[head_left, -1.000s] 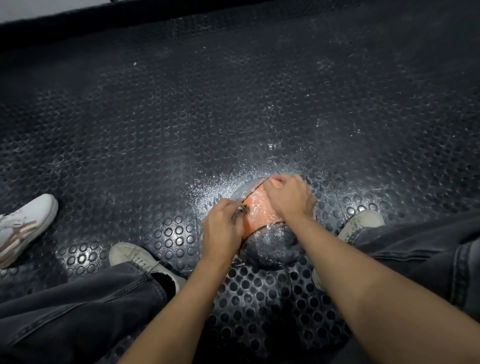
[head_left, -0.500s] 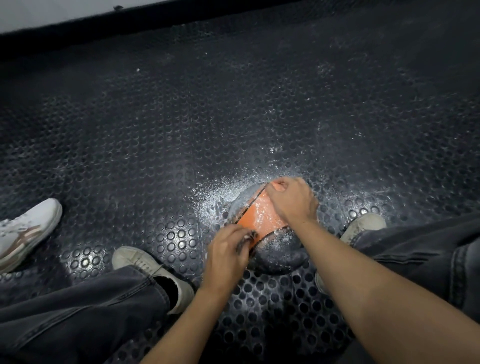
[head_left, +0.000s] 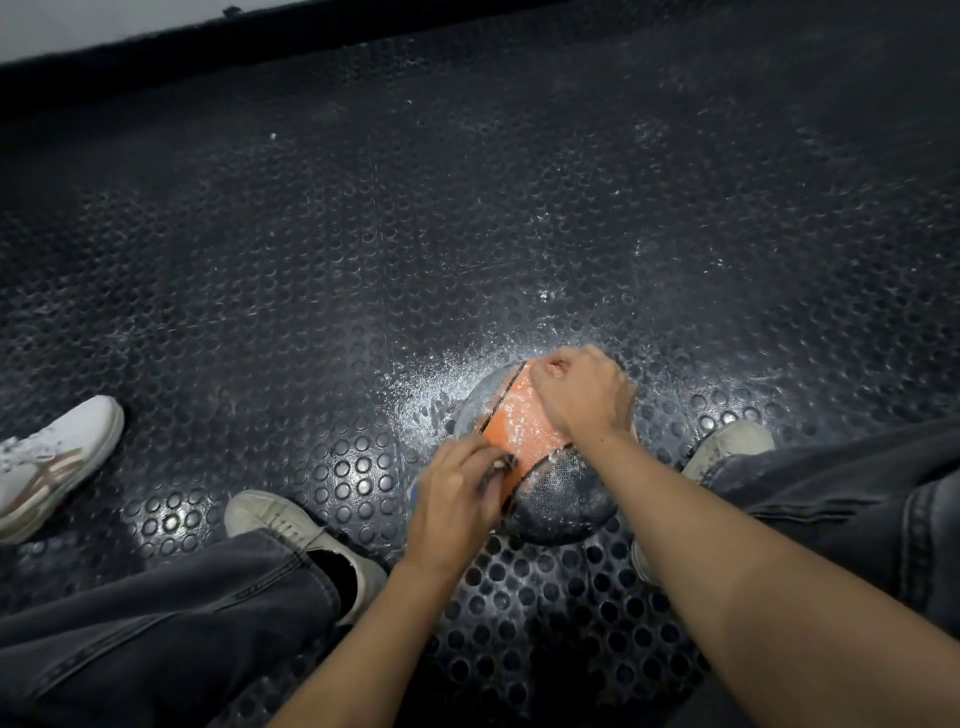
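Observation:
An orange and black ball (head_left: 524, 436), speckled with white foam or powder, sits on the black studded rubber floor (head_left: 467, 208) between my feet. My right hand (head_left: 582, 395) rests on the ball's far top with its fingers curled over it. My left hand (head_left: 457, 493) is blurred at the ball's near left side and grips a small dark scrubbing thing (head_left: 501, 467) pressed against the ball. What that thing is cannot be made out.
My left shoe (head_left: 291, 525) and right shoe (head_left: 727, 441) flank the ball, with dark jeans over both legs. Another person's white sneaker (head_left: 52, 457) stands at the left edge. White splatter rings the ball. A wall base (head_left: 156, 31) runs along the top.
My left hand has slid down the ball's left side toward me, from beside the orange panel to the black one. My right hand stays on top.

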